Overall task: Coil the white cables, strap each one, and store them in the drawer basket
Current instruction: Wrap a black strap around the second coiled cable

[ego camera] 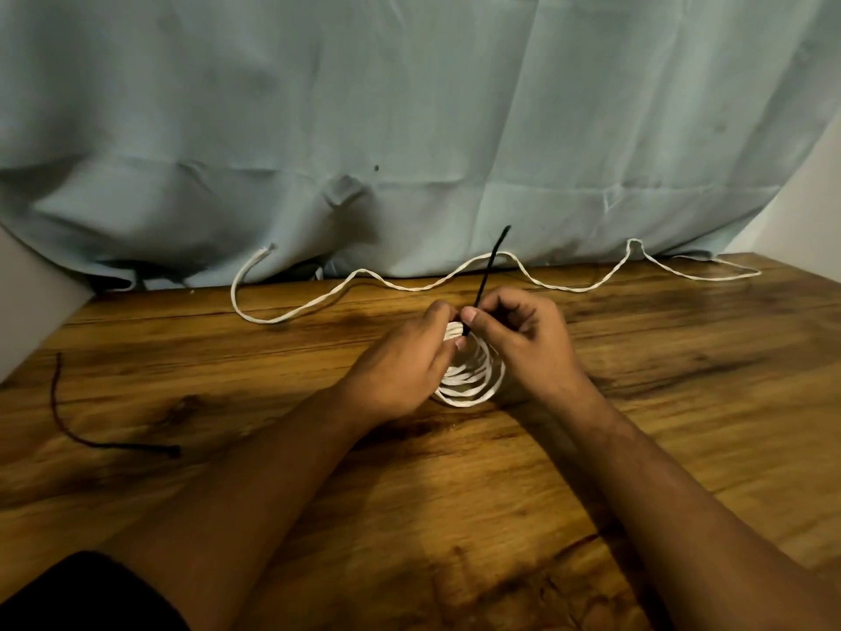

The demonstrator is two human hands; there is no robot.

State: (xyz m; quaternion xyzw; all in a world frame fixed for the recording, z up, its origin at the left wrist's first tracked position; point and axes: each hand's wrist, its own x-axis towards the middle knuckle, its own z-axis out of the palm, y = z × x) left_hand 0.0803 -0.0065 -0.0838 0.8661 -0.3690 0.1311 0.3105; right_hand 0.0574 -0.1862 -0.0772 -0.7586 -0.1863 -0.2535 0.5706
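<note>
Holds the coil [471,380] of white cable on the counter [682,403], loops fanned and tilted up, lower turns resting on the wood. Clasps the coil's upper left side with the left grip [405,357], fingers curled round the bunched turns. Pinches a black strap [489,271] with the right grip [523,334], thumb and forefinger closed on it right at the top of the coil; free end of strap sticking up beyond the coil, leaning right. Cannot tell whether the strap passes round the turns. Behind the coil, near the far counter edge: a loose cable [409,286], uncoiled and wavy, running from left of the coil to well right of it. Well left of the coil and nearer than it: a second strap [68,430], dark, lying curved and flat on the wood. Beyond the coil, past the loose cable: a pale blue cloth [409,107], hanging creased.
</note>
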